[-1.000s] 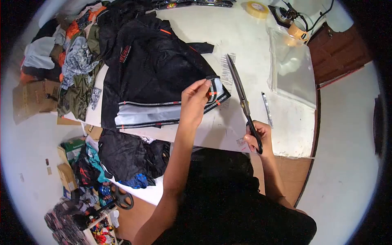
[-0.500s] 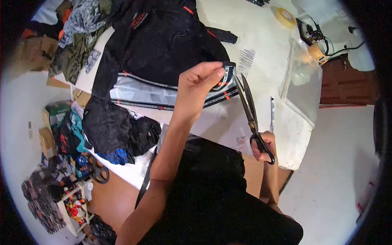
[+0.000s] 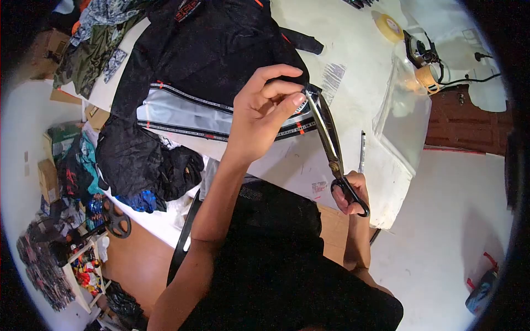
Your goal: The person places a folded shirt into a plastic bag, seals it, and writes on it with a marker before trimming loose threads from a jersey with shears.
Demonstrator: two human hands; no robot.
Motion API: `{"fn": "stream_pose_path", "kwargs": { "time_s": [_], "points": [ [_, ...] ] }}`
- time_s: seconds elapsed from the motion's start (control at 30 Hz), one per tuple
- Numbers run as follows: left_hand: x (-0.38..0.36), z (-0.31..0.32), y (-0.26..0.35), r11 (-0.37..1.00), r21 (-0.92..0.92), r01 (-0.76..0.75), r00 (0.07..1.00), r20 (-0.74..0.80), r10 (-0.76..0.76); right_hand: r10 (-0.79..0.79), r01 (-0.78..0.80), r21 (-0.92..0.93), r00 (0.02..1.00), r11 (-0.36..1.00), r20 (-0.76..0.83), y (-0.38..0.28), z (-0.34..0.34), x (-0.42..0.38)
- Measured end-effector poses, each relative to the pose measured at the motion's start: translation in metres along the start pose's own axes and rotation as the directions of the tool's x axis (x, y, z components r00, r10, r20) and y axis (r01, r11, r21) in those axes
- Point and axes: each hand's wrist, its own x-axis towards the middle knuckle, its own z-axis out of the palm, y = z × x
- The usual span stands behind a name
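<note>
A black garment (image 3: 215, 55) with orange trim lies spread on the white table. Its hem is edged with lettered tape (image 3: 187, 132), and the pale grey inside shows between the two bands. At the hem's right end, my left hand (image 3: 262, 113) pinches the edge between thumb and a finger, its index finger raised. My right hand (image 3: 356, 193) has its fingers through the handles of large dark scissors (image 3: 328, 135). The blades point up and away, nearly closed, with their tips right at the pinched edge. Whether fabric or thread lies between the tips is hidden.
A marker pen (image 3: 362, 151) and clear plastic sheets (image 3: 400, 118) lie on the table (image 3: 381, 190) at right. Tape rolls (image 3: 390, 27) sit farther back. Camouflage cloth (image 3: 105, 33) and a crumpled black garment (image 3: 146, 160) are at left.
The scissor blades have closed from partly apart, and their tips have come up to the pinched hem. My left index finger has lifted away from the thumb. The view has shifted slightly.
</note>
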Motion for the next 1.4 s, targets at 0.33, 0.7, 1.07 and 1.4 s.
{"fn": "stream_pose_path", "kwargs": {
  "time_s": [0.33,0.7,1.07,1.4],
  "points": [
    [-0.003,0.000,0.000,0.996,0.052,-0.079,0.997,-0.001,0.079,-0.019,0.019,0.062,1.000,0.998,0.009,0.001,0.004,0.000],
    [-0.006,-0.003,-0.012,0.975,-0.023,-0.219,0.975,-0.030,0.219,-0.090,0.096,0.257,0.995,0.962,-0.037,0.004,0.017,-0.005],
    [-0.008,-0.009,-0.016,0.949,-0.112,-0.295,0.956,-0.042,0.292,0.031,0.043,0.388,0.983,0.921,-0.182,-0.013,0.019,-0.016],
    [-0.009,0.000,-0.018,0.965,-0.116,-0.237,0.971,-0.053,0.233,-0.302,0.203,-0.328,0.909,0.923,-0.287,-0.019,0.048,0.022]
  ]
}}
